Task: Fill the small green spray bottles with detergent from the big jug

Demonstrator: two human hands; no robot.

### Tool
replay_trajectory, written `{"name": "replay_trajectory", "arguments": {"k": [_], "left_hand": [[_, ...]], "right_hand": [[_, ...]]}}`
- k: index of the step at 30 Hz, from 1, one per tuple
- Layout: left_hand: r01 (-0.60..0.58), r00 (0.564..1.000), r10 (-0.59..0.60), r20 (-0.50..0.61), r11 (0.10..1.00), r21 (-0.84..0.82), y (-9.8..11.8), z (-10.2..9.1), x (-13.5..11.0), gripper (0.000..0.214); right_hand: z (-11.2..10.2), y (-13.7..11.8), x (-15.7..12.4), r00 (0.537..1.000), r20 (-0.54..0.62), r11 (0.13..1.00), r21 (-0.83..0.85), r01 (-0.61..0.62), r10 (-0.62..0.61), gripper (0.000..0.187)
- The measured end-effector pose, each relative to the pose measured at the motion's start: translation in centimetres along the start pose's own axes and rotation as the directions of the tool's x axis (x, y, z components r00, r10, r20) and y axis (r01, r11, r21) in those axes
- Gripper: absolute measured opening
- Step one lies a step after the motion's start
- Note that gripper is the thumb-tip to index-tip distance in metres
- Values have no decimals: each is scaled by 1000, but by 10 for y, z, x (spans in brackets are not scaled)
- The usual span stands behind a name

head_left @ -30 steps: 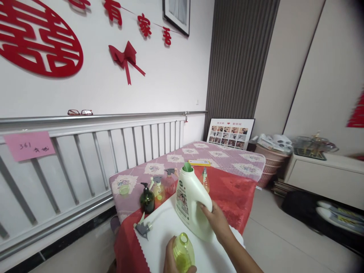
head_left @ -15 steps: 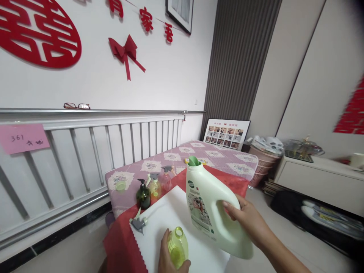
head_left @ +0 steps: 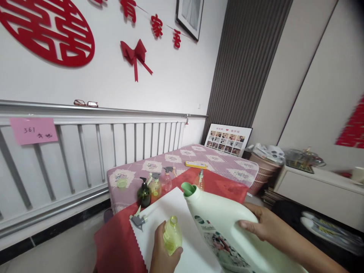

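Note:
My left hand [head_left: 165,248] is closed around a small yellow-green spray bottle [head_left: 173,236] with its top off, held over a white sheet [head_left: 159,212]. By its handle, my right hand [head_left: 260,223] grips a large pale green detergent jug [head_left: 216,216]. The jug is uncapped and tilted to the left, its green spout [head_left: 188,189] above and to the right of the small bottle's mouth. No liquid shows between the two. A grey spray trigger head [head_left: 138,220] lies on the sheet's left edge.
Beyond the sheet stand a dark green pump bottle [head_left: 144,194], a yellowish spray bottle [head_left: 156,187], a pink spray bottle [head_left: 167,180] and a clear spray bottle [head_left: 200,182]. A red cloth [head_left: 119,239] covers part of the table. A green lid [head_left: 122,183] and a yellow pack [head_left: 195,165] lie farther back.
My right hand has lowered the jug and tipped it further left, toward the small bottle. My left hand has lifted the bottle slightly and shifted left. The clear spray bottle has come into sight.

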State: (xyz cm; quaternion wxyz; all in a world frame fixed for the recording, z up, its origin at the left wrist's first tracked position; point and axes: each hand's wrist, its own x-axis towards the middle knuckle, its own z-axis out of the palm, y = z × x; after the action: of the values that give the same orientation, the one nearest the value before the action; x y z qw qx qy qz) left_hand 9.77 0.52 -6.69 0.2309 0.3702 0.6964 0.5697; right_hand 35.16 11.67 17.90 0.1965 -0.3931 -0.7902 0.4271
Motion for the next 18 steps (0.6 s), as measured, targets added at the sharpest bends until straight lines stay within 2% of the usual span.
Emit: {"name": "replay_trajectory", "arguments": {"k": [4,8,12,18], "left_hand": [[-55,997,56,-51,998,11,2,-9,19,88],[-50,999,50,-9,999,-5,-11,-10,34,86],[-29,999,30,17,998,-48,-22,-9,34,90],[4,999,-2,41,999,-50,-24,-11,28,90]], "right_hand": [[-5,-1,-1,992,121,995,-96,41,-29,47],[-5,-8,2,981,184,978,-181,101,-67,51],[0,-20,4,973,216,965,-231,126,-76,50],[10,-31,14,965,251,932,-327,159,-76,50]]}}
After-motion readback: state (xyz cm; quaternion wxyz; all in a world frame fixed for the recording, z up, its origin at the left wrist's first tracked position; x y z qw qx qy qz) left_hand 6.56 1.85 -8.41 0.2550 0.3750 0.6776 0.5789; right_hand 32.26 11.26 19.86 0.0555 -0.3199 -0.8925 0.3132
